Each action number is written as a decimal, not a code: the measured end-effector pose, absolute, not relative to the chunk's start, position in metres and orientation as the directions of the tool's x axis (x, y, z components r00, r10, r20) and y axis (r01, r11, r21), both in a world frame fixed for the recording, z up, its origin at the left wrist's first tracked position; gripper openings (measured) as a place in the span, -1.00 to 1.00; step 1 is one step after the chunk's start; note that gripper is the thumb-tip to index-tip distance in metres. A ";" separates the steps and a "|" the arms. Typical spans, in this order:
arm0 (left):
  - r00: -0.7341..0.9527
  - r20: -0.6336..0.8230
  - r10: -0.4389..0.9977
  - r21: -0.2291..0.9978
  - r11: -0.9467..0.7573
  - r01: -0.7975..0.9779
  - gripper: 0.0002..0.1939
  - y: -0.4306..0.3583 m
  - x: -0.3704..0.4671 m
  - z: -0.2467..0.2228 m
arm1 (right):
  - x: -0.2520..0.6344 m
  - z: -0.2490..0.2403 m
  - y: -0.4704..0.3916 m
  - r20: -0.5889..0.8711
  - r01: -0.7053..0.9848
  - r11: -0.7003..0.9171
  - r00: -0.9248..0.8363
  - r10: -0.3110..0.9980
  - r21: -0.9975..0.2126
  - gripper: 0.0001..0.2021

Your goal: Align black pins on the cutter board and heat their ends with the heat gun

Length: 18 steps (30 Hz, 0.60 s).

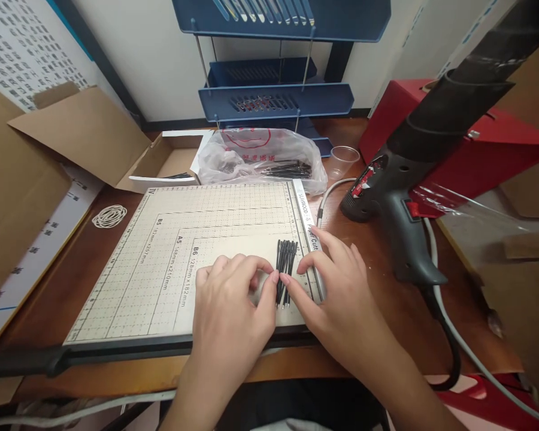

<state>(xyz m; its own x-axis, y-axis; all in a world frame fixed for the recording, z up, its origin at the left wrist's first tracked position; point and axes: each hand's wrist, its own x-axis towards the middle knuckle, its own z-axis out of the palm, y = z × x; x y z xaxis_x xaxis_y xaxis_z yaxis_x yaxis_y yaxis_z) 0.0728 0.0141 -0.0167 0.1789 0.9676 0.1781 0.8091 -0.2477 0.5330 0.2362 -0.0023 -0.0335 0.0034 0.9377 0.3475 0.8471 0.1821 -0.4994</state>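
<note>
A small bundle of thin black pieces (288,257) with shiny tips at the near end lies on the cream gridded board of a paper cutter (224,209). On its left side, my left hand (238,293) has its thumb and curled fingers at the bundle, the thumb tip touching it. From the right, my right hand (336,281) reaches in with its thumb tip on the bundle and its other fingers apart. The two thumb tips nearly meet over the middle of the pieces. Neither hand is wrapped round the bundle.
Behind the board are an open white box (175,152), a plastic bag (251,155) with black pieces, a clear cup (344,157) and blue shelves (276,99). A heat gun (399,209) and cable stand right, beside a red box (489,149). A string coil (109,216) lies left.
</note>
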 end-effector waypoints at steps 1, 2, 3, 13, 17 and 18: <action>0.177 0.187 0.966 0.529 -0.251 0.810 -0.87 0.014 0.073 -0.017 | 0.236 -0.033 -0.002 0.337 0.849 0.178 0.000 0.941 -0.497 -0.83; 0.173 0.195 0.965 0.524 -0.252 0.814 -0.87 0.013 0.073 -0.018 | 0.236 -0.033 -0.002 0.329 0.849 0.175 -0.001 0.944 -0.498 -0.86; 0.168 0.203 0.965 0.518 -0.251 0.818 -0.88 0.013 0.073 -0.018 | 0.236 -0.033 -0.002 0.321 0.847 0.174 -0.004 0.947 -0.502 -0.89; 0.162 0.206 0.965 0.492 -0.246 0.835 -0.91 0.013 0.073 -0.019 | 0.238 -0.032 -0.003 0.298 0.829 0.151 0.019 0.954 -0.539 -0.83; 0.163 0.211 0.964 0.500 -0.250 0.829 -0.88 0.012 0.074 -0.018 | 0.237 -0.032 -0.003 0.302 0.836 0.138 0.035 0.953 -0.531 -0.90; 0.163 0.213 0.963 0.502 -0.250 0.828 -0.87 0.012 0.074 -0.018 | 0.237 -0.033 -0.003 0.312 0.839 0.136 0.041 0.949 -0.526 -0.89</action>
